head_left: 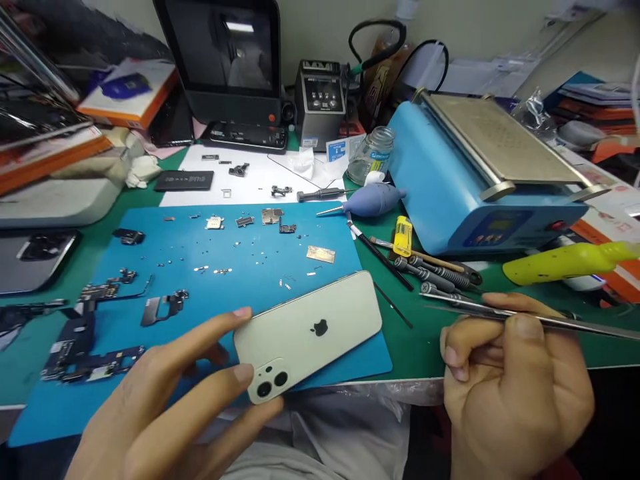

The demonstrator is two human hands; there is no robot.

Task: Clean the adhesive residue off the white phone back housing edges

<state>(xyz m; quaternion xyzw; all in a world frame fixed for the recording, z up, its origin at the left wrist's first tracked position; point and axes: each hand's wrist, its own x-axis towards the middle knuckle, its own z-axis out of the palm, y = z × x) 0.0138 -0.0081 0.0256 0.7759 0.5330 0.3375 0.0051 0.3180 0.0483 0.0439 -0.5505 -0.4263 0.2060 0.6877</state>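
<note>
While left hand (165,407) pinches phone (307,335) by camera end, right hand (510,387) clamps tweezers (530,319).

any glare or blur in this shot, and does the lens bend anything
Head view: a ceiling light glares off the dark screen at the back; the phone back in the left hand stays sharp with a soft sheen; the tweezers in the right hand look slightly soft; the far right edge smears, and the wide lens bows the table edge.
</note>
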